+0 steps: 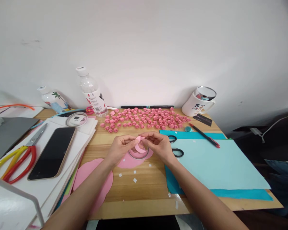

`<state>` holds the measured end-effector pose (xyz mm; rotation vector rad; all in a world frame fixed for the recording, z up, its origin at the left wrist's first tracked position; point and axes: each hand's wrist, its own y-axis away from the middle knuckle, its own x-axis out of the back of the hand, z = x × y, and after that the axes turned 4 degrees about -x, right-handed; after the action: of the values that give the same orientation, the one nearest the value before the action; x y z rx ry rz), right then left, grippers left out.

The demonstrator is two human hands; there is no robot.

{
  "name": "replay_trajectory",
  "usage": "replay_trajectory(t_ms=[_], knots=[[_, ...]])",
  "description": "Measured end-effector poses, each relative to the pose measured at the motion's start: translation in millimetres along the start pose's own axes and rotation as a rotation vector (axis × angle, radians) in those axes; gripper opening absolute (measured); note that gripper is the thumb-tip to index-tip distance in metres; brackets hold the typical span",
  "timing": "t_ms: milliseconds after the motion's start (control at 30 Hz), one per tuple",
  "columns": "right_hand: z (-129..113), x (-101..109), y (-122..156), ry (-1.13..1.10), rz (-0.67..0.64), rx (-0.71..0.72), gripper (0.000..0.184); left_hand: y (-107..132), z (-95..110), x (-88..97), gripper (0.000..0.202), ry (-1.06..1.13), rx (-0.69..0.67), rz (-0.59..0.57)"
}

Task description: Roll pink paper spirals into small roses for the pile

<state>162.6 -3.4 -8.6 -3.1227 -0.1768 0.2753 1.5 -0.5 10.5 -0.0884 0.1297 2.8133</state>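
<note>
A curled strip of pink paper [140, 147] is held up between my two hands above the table. My left hand [122, 146] pinches its upper end from the left. From the right, my right hand [157, 144] pinches the same end, fingertips nearly meeting. Directly below are a roll of clear tape [136, 157] and a scalloped pink paper piece [127, 163]. Another pink paper shape [103, 179] lies partly under my left forearm. Many small rolled pink paper roses [144, 118] spread behind my hands. Black scissor handles [178, 152] show beside my right hand.
Light blue sheets [213, 163] lie right, with a pen [205, 135] across them. A white mug [198, 102] and plastic bottle [93, 94] stand near the wall. Left, white papers [50, 191] carry a phone [53, 153] and red-yellow scissors [20, 159]. Small white squares [134, 180] dot the table.
</note>
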Motion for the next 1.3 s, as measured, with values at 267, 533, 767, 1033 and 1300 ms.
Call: replay_trajectory(t_ms=[267, 533, 767, 1033, 1300], knots=[[3.3, 1.3, 2.0, 0.044, -0.023, -0.02, 0.025, -0.2, -5.7, 1.6, 0.021, -0.144, -0.023, 0.022], [1.3, 0.8, 1.9, 0.153, -0.064, -0.021, 0.031, 1.7, -2.9, 0.9, 0.02, -0.209, -0.051, 0.007], [1.8, -3.0, 5.1, 0.317, -0.075, 0.055, 0.032, 0.7, -10.1, -3.0, 0.016, -0.03, 0.04, 0.088], [7.0, -4.5, 4.4, 0.032, -0.18, -0.153, 0.049, -2.1, -5.0, 1.5, 0.014, 0.348, 0.035, 0.218], [8.6, -6.2, 5.9, -0.092, -0.18, -0.259, 0.061, 0.4, -5.3, -4.5, 0.015, 0.285, 0.029, 0.247]])
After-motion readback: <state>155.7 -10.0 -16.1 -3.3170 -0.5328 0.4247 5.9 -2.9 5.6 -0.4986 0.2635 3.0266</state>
